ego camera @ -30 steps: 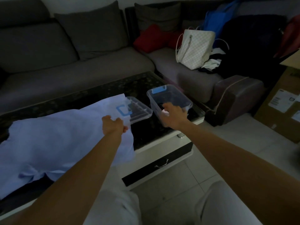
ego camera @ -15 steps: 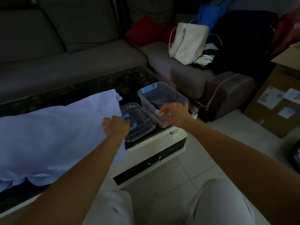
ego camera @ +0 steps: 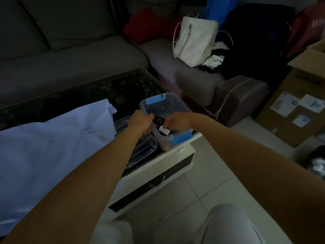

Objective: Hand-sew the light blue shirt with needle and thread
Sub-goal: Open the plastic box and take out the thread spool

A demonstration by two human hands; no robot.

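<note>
The light blue fabric shirt [ego camera: 52, 147] lies over the left part of the dark glossy desk [ego camera: 105, 90]; at its near right corner stands a clear plastic box with blue latches [ego camera: 163, 144]; the left hand [ego camera: 140, 122] has fingers clamped on its left wall; the right hand [ego camera: 177, 120] has fingers pinching a small white block [ego camera: 164, 130] inside.
</note>
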